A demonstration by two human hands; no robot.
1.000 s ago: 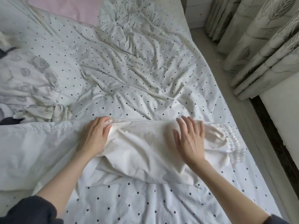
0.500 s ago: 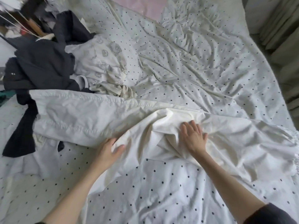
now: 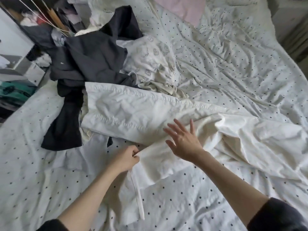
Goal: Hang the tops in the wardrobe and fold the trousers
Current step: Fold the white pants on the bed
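Your white trousers (image 3: 133,112) lie stretched across the polka-dot bed sheet (image 3: 225,64), crumpled toward the right. Your left hand (image 3: 126,158) pinches the near edge of the trouser fabric, fingers curled on it. Your right hand (image 3: 182,140) is over the cloth with fingers spread and straight. A dark garment (image 3: 86,64) and a patterned pale top (image 3: 153,60) are heaped behind the trousers.

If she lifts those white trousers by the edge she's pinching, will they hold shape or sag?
Probably sag: the white trousers lie creased and bunched where the left hand pinches them. They look light, since thin folds stand up near the open right hand. The loose strap will likely dangle.
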